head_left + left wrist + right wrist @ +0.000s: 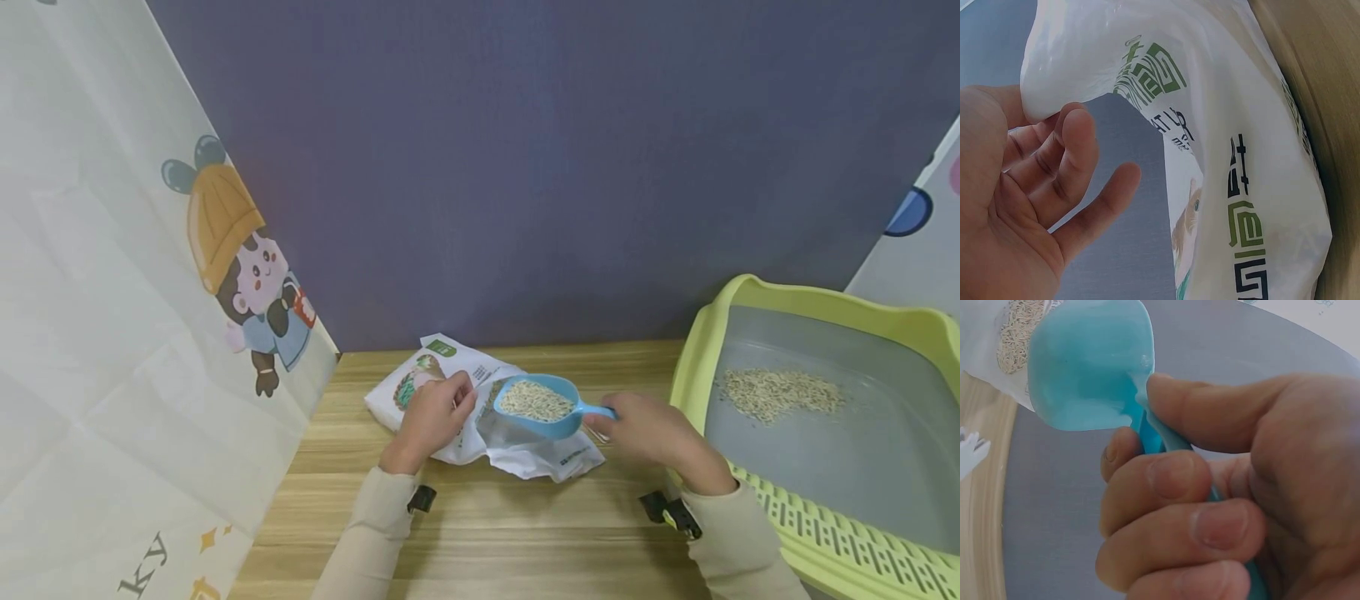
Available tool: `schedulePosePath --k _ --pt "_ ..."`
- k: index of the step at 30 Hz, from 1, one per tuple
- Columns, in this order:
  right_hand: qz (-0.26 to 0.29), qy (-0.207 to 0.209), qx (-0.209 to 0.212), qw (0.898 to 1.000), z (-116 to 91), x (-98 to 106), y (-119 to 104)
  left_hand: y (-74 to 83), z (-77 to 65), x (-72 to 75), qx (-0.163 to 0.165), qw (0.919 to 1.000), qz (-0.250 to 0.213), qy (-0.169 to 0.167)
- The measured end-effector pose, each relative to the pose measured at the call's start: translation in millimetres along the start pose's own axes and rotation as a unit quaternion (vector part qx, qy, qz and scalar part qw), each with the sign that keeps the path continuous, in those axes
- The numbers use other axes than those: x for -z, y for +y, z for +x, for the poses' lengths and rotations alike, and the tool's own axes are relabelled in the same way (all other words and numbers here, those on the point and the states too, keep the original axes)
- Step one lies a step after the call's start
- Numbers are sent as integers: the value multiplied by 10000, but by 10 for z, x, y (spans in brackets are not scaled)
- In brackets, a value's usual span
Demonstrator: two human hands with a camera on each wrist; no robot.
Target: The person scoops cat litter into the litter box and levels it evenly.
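Beige sleeves (367, 533) are seen closest, stretched forward over the wood-grain table (525, 542). And the blue scoop (558, 427) is held out, loaded with pale pellets (534, 401), over the mouth of the white printed bag (480, 367)! Its handle is wrapped by the curled fingers of the right hand (652, 429), thumb pressed along the neck; the bag's edge is pinched between thumb and forefinger of the left hand (435, 417). Whether the scoop's underside is touching plastic cannot be told from here. Steadiness is called for now: the bowl is best kept level so no grains are shed, and the bag's lip drawn well clear. Off to the right, a yellow-green litter tray (840, 307) is placed, pellets (780, 393) scattered across its grey floor. Behind, the table is backed by a dark blue-purple panel (555, 167); at left, a white sheet (90, 250) is decorated with an orange-hatted cartoon figure (225, 217).
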State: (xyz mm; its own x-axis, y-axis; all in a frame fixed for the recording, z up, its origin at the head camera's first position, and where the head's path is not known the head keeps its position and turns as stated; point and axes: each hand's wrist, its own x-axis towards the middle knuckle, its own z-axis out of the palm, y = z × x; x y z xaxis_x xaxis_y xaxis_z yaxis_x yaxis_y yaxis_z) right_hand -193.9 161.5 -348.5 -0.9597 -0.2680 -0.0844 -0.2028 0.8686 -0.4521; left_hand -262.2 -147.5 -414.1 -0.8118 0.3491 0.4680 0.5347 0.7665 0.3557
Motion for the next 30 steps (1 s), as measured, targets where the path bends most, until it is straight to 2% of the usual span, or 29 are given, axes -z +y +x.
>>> schedulePosePath --k 12,23,30 --pt "199 123 79 9997 -74 137 51 3 14 9 136 9999 -17 -11" --pt "420 499 -99 9978 -36 177 148 2 4 9 60 10000 9 -21" --pt "508 642 -218 9964 -10 178 188 -2 7 -7 -98 9999 8 35"
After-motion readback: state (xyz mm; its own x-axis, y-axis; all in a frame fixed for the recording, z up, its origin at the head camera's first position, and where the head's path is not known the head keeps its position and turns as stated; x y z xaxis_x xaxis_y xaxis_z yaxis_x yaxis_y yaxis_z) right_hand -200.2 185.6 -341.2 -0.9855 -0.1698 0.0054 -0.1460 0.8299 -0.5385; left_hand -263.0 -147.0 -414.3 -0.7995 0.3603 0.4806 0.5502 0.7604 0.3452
